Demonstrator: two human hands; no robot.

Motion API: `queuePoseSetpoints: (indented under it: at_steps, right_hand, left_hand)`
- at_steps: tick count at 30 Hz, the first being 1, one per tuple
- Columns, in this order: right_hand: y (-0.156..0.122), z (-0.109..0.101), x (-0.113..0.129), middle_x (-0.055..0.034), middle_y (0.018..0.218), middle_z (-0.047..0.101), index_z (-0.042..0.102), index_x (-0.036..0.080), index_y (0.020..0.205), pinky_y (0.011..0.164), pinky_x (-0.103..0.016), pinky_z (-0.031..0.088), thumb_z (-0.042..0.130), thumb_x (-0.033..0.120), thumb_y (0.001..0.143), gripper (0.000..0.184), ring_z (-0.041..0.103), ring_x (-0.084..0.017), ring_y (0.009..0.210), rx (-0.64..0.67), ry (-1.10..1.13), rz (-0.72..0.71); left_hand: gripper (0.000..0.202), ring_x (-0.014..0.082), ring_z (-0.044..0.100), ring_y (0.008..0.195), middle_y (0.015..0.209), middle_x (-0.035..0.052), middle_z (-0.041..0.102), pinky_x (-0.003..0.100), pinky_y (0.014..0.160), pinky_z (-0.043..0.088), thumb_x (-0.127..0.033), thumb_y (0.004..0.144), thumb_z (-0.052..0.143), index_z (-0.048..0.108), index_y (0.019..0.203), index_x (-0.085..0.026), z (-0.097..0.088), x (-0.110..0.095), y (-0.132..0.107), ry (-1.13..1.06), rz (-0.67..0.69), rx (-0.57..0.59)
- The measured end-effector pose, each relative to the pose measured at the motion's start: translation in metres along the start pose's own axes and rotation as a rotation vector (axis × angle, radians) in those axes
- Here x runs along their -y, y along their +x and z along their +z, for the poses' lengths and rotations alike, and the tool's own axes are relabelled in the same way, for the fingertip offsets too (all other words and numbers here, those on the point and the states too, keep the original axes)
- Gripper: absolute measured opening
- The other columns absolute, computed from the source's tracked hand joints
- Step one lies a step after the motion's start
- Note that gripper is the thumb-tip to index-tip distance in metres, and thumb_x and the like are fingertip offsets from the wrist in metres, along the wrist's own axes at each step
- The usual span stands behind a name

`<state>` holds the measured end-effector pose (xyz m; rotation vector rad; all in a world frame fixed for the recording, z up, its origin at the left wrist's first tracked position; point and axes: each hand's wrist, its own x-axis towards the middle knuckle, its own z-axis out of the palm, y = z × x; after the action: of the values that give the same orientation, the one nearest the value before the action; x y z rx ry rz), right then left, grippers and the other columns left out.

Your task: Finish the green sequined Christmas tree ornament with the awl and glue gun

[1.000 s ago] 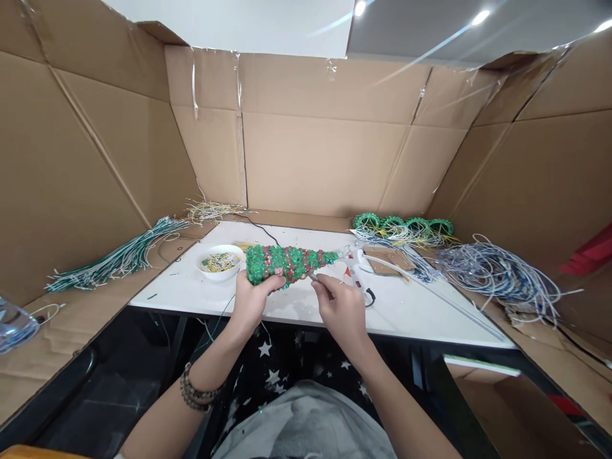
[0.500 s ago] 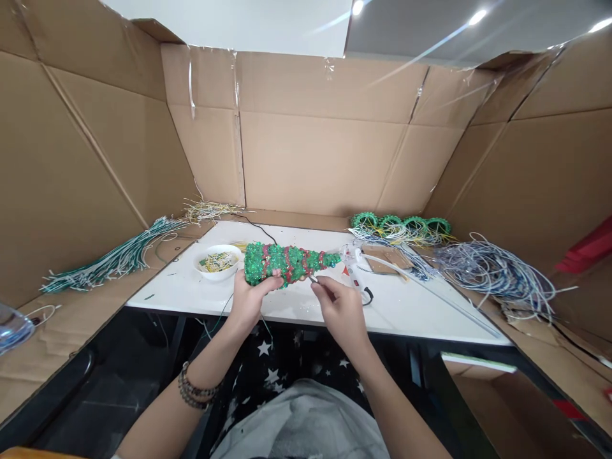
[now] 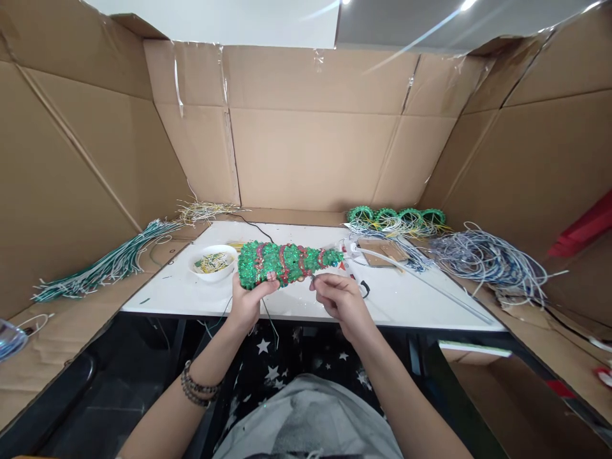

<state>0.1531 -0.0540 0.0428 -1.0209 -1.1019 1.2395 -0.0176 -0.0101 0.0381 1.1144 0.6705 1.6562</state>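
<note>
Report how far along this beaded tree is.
Done: the green cone tree looks fully covered in green beads with red spirals. In hand: the left hand holds its base in a shut grip; the right hand pinches a thin piece at its side. Left: probably finishing touches; loose bits lie in the bowl, and green rings sit behind.

Beaded cone: glittery green with red bands. Bowl: white, holding yellow-green bits. Tabletop: white. Walls: brown cardboard. Cloth: black with white stars.
</note>
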Motion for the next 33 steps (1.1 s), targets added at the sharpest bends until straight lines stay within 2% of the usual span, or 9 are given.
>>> queuePoseSetpoints:
  at_steps: [4,9,17,21,25,27,29,33]
  right_hand:
    - [-0.003,-0.004,0.004,0.01,0.045,0.029,0.06,0.016,0.066,0.041,-0.021,0.0,0.075,0.046,0.062,0.035,0.01,0.0,0.04,0.086,0.114,0.096]
    - [-0.006,-0.004,0.004,0.0096,0.045,0.032,0.058,0.015,0.063,0.039,-0.019,-0.001,0.081,0.043,0.058,0.037,0.013,0.0,0.04,0.145,0.209,0.163]
    - [-0.011,0.001,0.001,0.0101,0.045,0.032,0.057,0.017,0.066,0.038,-0.02,0.001,0.076,0.042,0.063,0.032,0.01,0.0,0.038,0.193,0.235,0.219]
    - [-0.014,0.006,-0.001,0.0096,0.046,0.028,0.059,0.017,0.065,0.041,-0.022,0.003,0.074,0.04,0.065,0.028,0.013,-0.003,0.043,0.115,0.178,0.142]
    - [-0.02,0.012,-0.002,0.0036,0.056,0.038,0.062,0.016,0.066,0.049,-0.023,0.023,0.066,0.043,0.075,0.029,0.031,-0.008,0.055,-0.093,-0.109,-0.179]
    - [-0.021,0.013,-0.001,0.0021,0.06,0.042,0.062,0.017,0.069,0.054,-0.026,0.027,0.06,0.045,0.081,0.031,0.035,-0.01,0.059,-0.174,-0.303,-0.308]
    - [-0.021,0.01,0.002,0.0032,0.057,0.038,0.061,0.017,0.068,0.053,-0.026,0.025,0.058,0.047,0.082,0.033,0.032,-0.01,0.057,-0.147,-0.367,-0.291]
    - [-0.018,-0.001,0.007,0.0055,0.052,0.03,0.06,0.018,0.068,0.049,-0.026,0.018,0.061,0.049,0.077,0.033,0.025,-0.01,0.051,0.029,-0.26,-0.077]
  left_hand:
    - [0.027,0.0144,0.054,0.056,0.053,-0.0046,0.056,0.03,0.063,0.05,-0.015,0.043,0.084,0.059,0.052,-0.021,-0.006,0.0,0.003,0.009,0.007,0.039]
    - [0.028,0.0129,0.051,0.052,0.051,-0.0058,0.053,0.029,0.057,0.048,-0.015,0.042,0.082,0.058,0.056,-0.022,-0.009,0.003,0.005,-0.029,-0.028,0.049]
    - [0.027,0.0191,0.058,0.059,0.051,-0.0045,0.05,0.036,0.065,0.051,-0.022,0.042,0.078,0.056,0.058,-0.023,-0.015,0.008,0.011,-0.069,-0.07,0.052]
    - [0.031,0.0137,0.049,0.049,0.048,-0.0049,0.05,0.031,0.055,0.046,-0.015,0.037,0.081,0.054,0.051,-0.022,-0.019,0.004,0.012,-0.039,-0.056,0.056]
    - [0.027,0.0122,0.047,0.051,0.05,-0.0054,0.05,0.028,0.054,0.043,-0.014,0.04,0.077,0.054,0.052,-0.021,-0.012,-0.003,0.009,-0.077,-0.064,0.01]
    - [0.022,0.0121,0.048,0.053,0.054,-0.0052,0.052,0.028,0.055,0.044,-0.015,0.043,0.074,0.055,0.054,-0.021,-0.006,-0.005,0.007,-0.102,-0.076,-0.011]
    - [0.02,0.0131,0.051,0.055,0.058,-0.0043,0.057,0.028,0.056,0.046,-0.015,0.044,0.072,0.057,0.056,-0.021,-0.002,-0.007,0.005,-0.113,-0.1,-0.013]
    - [0.022,0.0128,0.052,0.053,0.054,-0.005,0.058,0.027,0.054,0.044,-0.009,0.04,0.072,0.059,0.054,-0.02,-0.004,-0.015,0.009,-0.117,-0.12,-0.026]
